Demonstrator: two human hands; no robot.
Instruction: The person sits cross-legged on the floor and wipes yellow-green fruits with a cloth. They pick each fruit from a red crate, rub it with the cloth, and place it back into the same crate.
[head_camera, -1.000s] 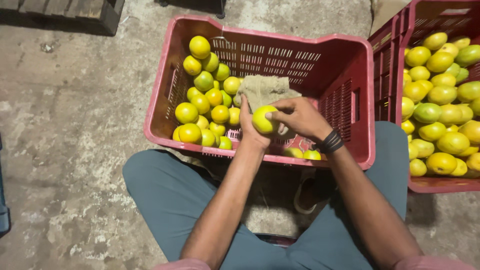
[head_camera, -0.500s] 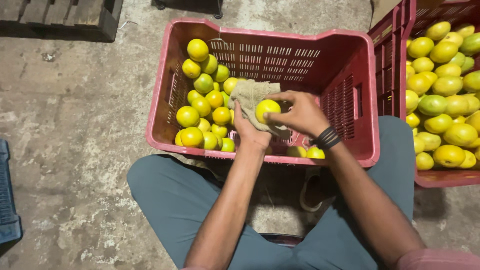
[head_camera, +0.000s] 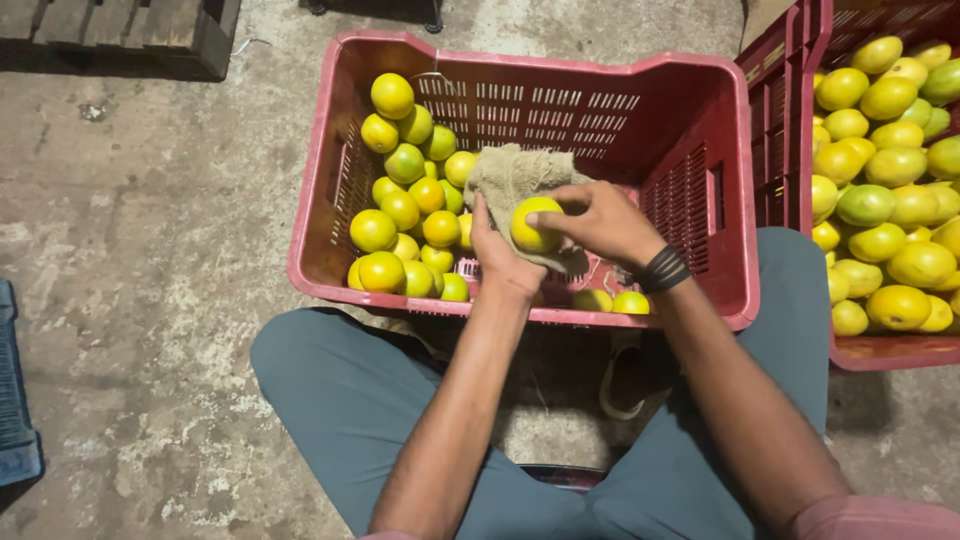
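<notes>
A yellow fruit (head_camera: 535, 224) is gripped by the right hand (head_camera: 598, 222) against the cloth (head_camera: 510, 175), cupped by the left hand (head_camera: 497, 252), over the red crate (head_camera: 690, 130).

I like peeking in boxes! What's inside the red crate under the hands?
Inside the red crate: a heap of yellow-green fruits at its left, two more near the front wall. The cloth and hands hide some floor.

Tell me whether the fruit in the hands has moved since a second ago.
Yes. The yellow fruit has gone slightly deeper over the red crate, away from its near rim, both hands and the cloth with it.
</notes>
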